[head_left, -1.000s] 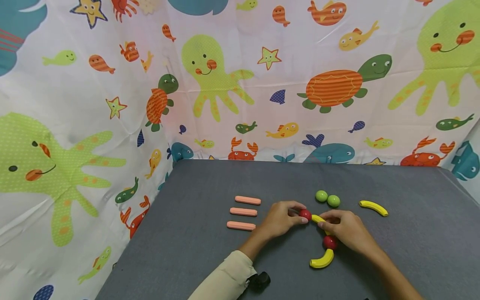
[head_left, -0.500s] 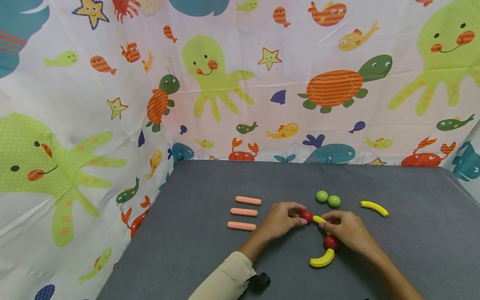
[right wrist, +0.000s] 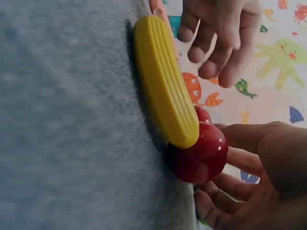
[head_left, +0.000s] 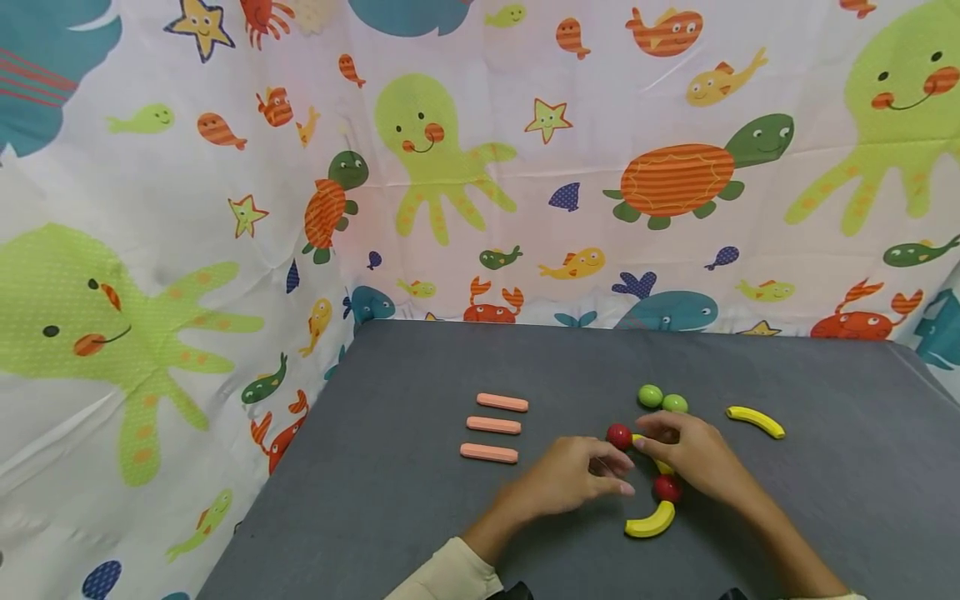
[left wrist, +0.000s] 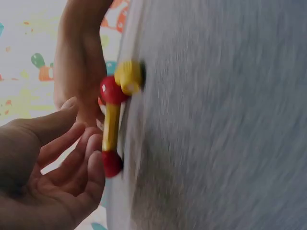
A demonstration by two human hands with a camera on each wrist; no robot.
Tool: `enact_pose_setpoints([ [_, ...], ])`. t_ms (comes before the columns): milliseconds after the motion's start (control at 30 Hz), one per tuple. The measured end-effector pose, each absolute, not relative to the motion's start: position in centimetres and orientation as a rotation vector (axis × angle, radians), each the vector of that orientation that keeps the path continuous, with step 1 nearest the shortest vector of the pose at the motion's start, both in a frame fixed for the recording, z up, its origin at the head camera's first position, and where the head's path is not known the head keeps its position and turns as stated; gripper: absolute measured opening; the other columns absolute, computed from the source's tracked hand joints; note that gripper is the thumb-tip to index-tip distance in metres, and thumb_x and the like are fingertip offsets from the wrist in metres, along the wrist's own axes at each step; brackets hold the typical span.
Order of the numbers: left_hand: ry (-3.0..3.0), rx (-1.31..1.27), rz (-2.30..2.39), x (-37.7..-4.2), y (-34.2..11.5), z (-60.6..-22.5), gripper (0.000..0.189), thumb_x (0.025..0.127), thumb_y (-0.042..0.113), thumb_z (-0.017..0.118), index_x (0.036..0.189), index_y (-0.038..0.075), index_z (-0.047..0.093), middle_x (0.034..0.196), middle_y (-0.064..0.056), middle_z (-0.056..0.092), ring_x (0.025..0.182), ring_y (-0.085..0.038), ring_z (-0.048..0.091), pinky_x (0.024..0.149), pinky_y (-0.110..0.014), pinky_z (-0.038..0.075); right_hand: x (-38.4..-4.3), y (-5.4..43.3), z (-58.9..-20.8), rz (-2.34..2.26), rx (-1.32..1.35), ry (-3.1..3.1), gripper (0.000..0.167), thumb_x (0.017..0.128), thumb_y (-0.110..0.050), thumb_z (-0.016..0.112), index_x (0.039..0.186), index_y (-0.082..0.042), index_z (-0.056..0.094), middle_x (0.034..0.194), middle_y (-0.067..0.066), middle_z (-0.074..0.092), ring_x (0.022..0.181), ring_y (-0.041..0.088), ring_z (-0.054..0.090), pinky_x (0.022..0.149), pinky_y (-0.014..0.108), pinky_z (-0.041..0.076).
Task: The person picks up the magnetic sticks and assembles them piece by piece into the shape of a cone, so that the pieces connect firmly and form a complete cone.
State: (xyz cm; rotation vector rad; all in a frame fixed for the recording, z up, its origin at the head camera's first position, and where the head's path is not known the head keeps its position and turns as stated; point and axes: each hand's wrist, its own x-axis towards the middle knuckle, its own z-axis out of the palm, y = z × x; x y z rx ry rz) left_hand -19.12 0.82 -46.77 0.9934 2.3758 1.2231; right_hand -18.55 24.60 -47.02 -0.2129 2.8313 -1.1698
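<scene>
while the left hand (head_left: 573,475) hangs near the far red ball (head_left: 618,437), its fingers loosely bent and holding nothing, the right hand (head_left: 693,454) is over the middle yellow piece (left wrist: 111,125) – whether it grips, touches or only hovers, i cannot tell. that piece lies on the grey table (head_left: 360,500) between the far red ball and the near red ball (head_left: 667,488), with a curved yellow piece (head_left: 651,520) against the near one. just beyond the right hand sit two green balls (head_left: 650,396), to its right – set apart – another yellow piece (head_left: 755,421), and left of both hands three pink sticks (head_left: 493,426)
</scene>
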Motion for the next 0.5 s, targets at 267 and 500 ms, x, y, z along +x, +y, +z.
enact_pose_setpoints([
  [267,2.395,1.087,0.919,-16.8,1.9,-46.8,0.031,0.093,0.029,0.084,0.12,0.016,0.08,0.102,0.016,0.075,0.081,0.015,0.06,0.073,-0.007,0.049,-19.9,23.3,-46.5,-1.155,-0.429,2.814,0.033,0.098,-0.027,0.078,0.125,-0.009,0.077,0.106,-0.001,0.076,0.094,0.016,0.069,0.082,0.041,0.057],
  [500,2.45,1.141,0.869,-16.4,2.5,-47.5,0.026,0.09,0.026,0.086,0.114,0.017,0.081,0.093,0.018,0.074,0.076,0.019,0.057,0.07,-0.004,0.047,-20.6,23.0,-46.4,-1.13,-0.472,2.807,0.028,0.098,-0.021,0.078,0.122,-0.008,0.078,0.106,0.002,0.077,0.088,0.014,0.069,0.075,0.032,0.056],
])
